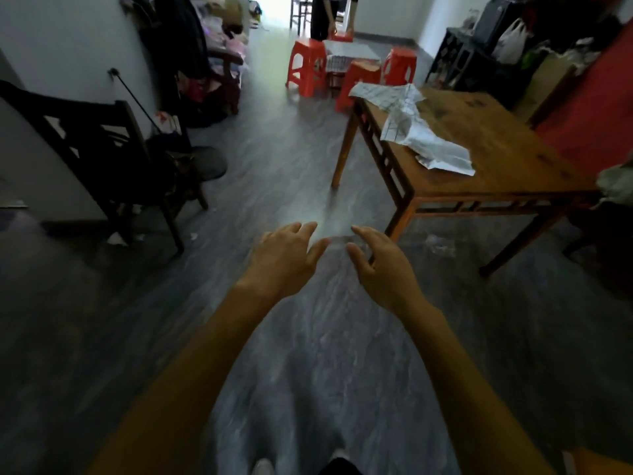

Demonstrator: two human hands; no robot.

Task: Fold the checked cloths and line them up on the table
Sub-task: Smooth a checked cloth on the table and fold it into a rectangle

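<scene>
Both hands, left hand (284,260) and right hand (380,265), hang spread and empty; ahead to their right, checked cloths (416,128) lie crumpled, unfolded on the wooden table (507,156). Nothing looks started.

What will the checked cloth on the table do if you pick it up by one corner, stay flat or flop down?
Probably flop: the checked cloth already lies crumpled in soft folds on the wooden table. It looks thin, so likely light. One end hangs past the table's far corner, so a tug might slide it off.
</scene>
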